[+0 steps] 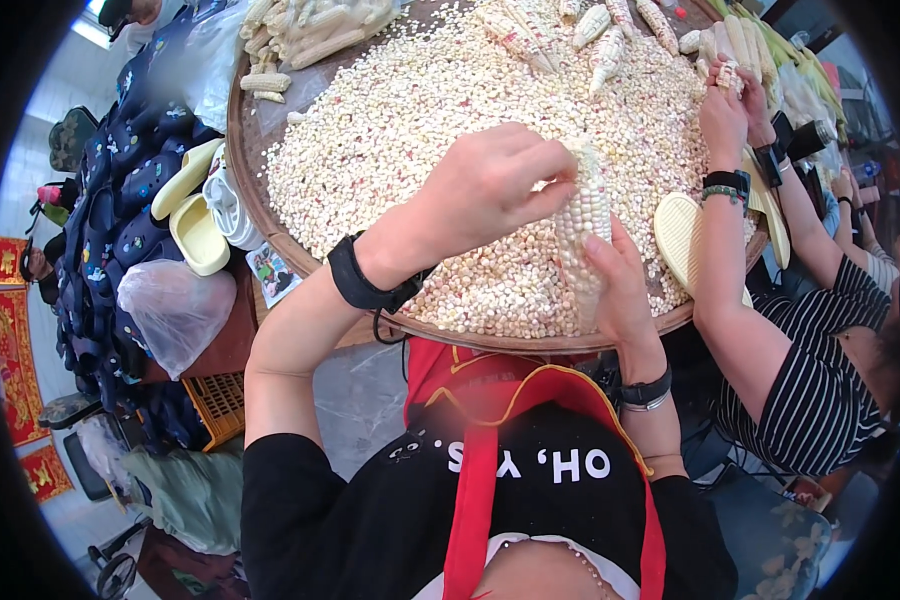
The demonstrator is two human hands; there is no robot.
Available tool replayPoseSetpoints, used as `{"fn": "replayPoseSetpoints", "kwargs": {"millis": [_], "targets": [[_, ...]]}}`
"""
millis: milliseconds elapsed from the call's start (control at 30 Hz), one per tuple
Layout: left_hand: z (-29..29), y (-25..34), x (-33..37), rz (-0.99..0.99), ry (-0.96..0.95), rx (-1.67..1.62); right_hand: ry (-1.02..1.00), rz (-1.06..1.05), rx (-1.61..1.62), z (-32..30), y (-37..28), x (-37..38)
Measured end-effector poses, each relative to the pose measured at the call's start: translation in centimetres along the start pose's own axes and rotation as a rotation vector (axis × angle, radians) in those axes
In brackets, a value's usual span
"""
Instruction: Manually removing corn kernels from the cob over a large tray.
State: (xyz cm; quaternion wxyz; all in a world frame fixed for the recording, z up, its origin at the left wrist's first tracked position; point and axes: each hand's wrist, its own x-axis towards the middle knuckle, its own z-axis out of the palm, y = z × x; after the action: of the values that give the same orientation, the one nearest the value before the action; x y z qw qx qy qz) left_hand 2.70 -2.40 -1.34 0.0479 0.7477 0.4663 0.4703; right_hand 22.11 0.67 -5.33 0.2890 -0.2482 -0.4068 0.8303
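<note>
An ear of pale corn [582, 240], partly stripped on one side, stands nearly upright over the near part of a round tray [255, 205] heaped with loose kernels [420, 130]. My right hand [625, 285] grips its lower part from the right, thumb lying on the kernel rows. At the upper end, my left hand [495, 185] is closed, with thumb and fingers pinched against the ear's tip. What lies between those fingertips is partly hidden.
Bare cobs [320, 40] are piled at the tray's far left; several unshelled ears [607, 58] lie at the far edge. Yellow slippers [198, 232] and a white cable [228, 205] sit left. On the right, a co-worker's hands [725, 110] hold another ear, near yellow sandals [678, 240].
</note>
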Motion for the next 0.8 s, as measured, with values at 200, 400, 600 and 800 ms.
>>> {"fn": "replayPoseSetpoints", "kwargs": {"millis": [200, 400, 600, 800], "targets": [[0.8, 0.0, 0.0, 0.181, 0.074, 0.268, 0.113, -0.009, -0.158, 0.7, 0.5, 0.2], [-0.1, -0.6, 0.0, 0.197, -0.037, 0.202, 0.124, 0.009, -0.315, 0.6, -0.1, 0.2], [-1.3, -0.3, 0.1, 0.240, -0.255, 0.275, 0.111, -0.034, -0.445, 0.4, 0.0, 0.4], [-1.5, 0.0, 0.0, 0.230, -0.310, 0.358, 0.097, -0.024, -0.542, 0.4, -0.2, 0.7]]}}
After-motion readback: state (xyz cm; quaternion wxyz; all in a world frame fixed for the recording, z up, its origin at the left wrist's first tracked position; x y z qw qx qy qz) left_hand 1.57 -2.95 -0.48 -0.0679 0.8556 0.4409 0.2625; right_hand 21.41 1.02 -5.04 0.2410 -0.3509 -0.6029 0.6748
